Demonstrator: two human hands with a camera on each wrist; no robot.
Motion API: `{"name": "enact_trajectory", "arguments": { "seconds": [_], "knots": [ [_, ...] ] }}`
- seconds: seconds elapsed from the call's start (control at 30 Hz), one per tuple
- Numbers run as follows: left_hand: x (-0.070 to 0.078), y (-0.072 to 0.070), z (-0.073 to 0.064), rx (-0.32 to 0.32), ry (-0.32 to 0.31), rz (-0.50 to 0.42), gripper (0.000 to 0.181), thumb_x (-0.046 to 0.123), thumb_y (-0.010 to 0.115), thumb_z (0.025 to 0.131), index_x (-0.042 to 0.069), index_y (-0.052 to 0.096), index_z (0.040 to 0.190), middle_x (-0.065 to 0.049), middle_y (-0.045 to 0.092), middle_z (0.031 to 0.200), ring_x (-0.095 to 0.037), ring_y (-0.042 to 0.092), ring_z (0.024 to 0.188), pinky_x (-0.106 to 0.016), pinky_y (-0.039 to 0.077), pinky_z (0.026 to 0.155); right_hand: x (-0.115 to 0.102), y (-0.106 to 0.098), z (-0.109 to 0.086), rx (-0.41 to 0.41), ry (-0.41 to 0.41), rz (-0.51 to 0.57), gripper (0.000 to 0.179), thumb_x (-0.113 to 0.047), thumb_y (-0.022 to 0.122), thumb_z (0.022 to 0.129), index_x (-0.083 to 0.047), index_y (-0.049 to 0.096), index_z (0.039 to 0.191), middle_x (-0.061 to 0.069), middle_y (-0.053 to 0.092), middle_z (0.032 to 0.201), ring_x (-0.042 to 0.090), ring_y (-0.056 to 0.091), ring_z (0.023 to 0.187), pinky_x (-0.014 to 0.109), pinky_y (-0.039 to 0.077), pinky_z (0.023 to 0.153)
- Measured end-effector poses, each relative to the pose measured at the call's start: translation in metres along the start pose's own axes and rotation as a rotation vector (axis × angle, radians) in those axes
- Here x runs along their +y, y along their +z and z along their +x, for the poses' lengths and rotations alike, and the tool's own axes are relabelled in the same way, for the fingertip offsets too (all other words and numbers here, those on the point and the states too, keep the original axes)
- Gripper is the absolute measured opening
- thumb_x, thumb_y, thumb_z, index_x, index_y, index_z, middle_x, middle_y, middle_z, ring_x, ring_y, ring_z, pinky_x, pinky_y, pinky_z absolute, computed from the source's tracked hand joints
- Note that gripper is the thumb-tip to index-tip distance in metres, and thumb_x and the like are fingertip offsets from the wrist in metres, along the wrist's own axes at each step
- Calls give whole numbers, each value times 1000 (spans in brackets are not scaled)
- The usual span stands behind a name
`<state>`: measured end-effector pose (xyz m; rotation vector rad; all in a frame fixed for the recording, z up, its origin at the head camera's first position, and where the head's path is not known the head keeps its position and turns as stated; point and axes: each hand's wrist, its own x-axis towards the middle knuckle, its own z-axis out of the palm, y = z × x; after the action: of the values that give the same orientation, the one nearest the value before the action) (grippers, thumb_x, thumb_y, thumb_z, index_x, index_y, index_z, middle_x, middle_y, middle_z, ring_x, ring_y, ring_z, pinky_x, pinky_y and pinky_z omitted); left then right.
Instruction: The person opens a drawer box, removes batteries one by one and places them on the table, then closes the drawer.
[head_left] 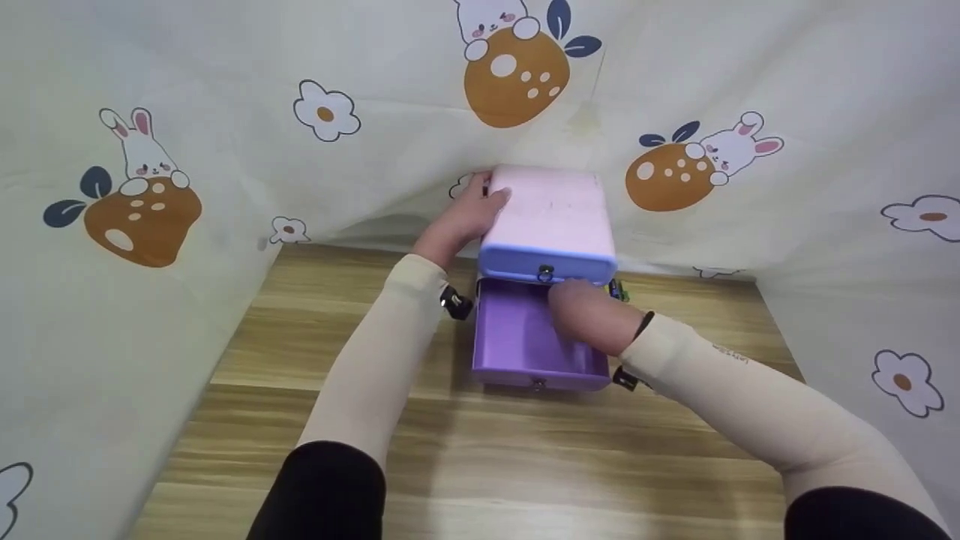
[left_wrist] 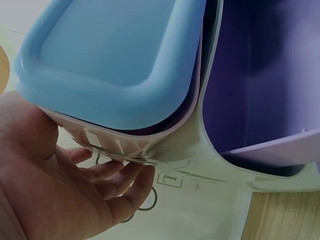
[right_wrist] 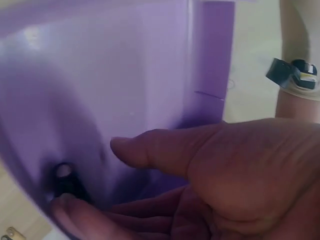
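A small drawer cabinet (head_left: 551, 202) with a pink top stands against the back sheet. Its blue upper drawer (head_left: 510, 262) is in, and its purple lower drawer (head_left: 510, 330) is pulled out. My left hand (head_left: 472, 214) holds the cabinet's left side, thumb on the top and fingers along the side wall (left_wrist: 115, 185). My right hand (head_left: 596, 315) reaches into the purple drawer, most fingers hidden under the upper drawer in the head view. In the right wrist view its thumb stands apart from the fingers, and a fingertip overlaps a small dark object (right_wrist: 70, 182) with a rounded end.
Small coloured items (head_left: 619, 290) lie beside the cabinet on the right. A metal ring pull (head_left: 546, 274) sits on the blue drawer. Below is a wood-patterned floor (head_left: 585, 465), enclosed by printed sheets (head_left: 825, 90) on the back and sides.
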<state>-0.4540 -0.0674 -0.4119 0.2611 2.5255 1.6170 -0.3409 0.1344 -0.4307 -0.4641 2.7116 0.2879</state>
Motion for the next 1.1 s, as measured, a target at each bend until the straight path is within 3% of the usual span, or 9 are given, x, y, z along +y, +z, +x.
{"name": "enact_trajectory", "arguments": {
  "seconds": [0.13, 0.37, 0.53, 0.63, 0.73, 0.9, 1.1],
  "knots": [
    [0, 1, 0, -1, 5, -9, 69, 41, 49, 118, 7, 26, 173, -15, 36, 176, -28, 33, 162, -40, 28, 131, 3, 8, -2, 89, -32, 30, 35, 7, 63, 93, 12, 66, 128, 32, 70, 123, 43, 71, 109, 52, 61, 98],
    [-1, 0, 0, -2, -6, -11, 70, 42, 49, 117, 9, 24, 174, -14, 35, 176, -27, 31, 163, -42, 27, 132, 6, 14, -6, 200, -114, 72, 28, 13, 56, 92, 9, 68, 118, 30, 71, 113, 44, 72, 105, 55, 61, 97],
    [-1, 2, 1, 6, -4, 8, 70, 42, 49, 117, 8, 25, 173, -14, 36, 176, -28, 32, 162, -42, 27, 132, 6, 14, -2, 137, -102, 51, 29, 14, 61, 87, 9, 68, 115, 28, 72, 107, 40, 73, 100, 51, 62, 94],
    [-1, 2, 1, 8, 7, 4, 69, 41, 49, 117, 6, 26, 173, -15, 38, 174, -28, 35, 160, -41, 29, 131, 4, 12, 4, 33, -88, -43, 22, 9, 73, 78, 4, 64, 98, 17, 66, 87, 31, 68, 81, 41, 63, 75],
    [0, 3, 1, 4, 13, -6, 68, 40, 49, 117, 5, 27, 172, -16, 39, 173, -28, 37, 159, -39, 31, 129, 3, 10, 8, -63, -78, -78, 26, 4, 79, 71, -5, 56, 81, 7, 55, 73, 24, 58, 66, 33, 54, 56],
    [0, 2, 1, 3, 13, -9, 68, 40, 49, 117, 5, 28, 172, -16, 40, 173, -28, 37, 159, -39, 31, 130, 5, 6, 4, -97, -73, 91, 22, 2, 78, 71, -11, 60, 72, 5, 61, 68, 18, 57, 55, 28, 47, 45],
    [-1, 1, 2, 5, 16, -15, 66, 39, 50, 117, 5, 30, 171, -16, 42, 172, -27, 40, 157, -38, 32, 129, 11, -3, -11, -62, -126, 283, 16, -1, 75, 85, -10, 62, 86, 5, 68, 72, 15, 62, 54, 28, 51, 49]
  ]
}}
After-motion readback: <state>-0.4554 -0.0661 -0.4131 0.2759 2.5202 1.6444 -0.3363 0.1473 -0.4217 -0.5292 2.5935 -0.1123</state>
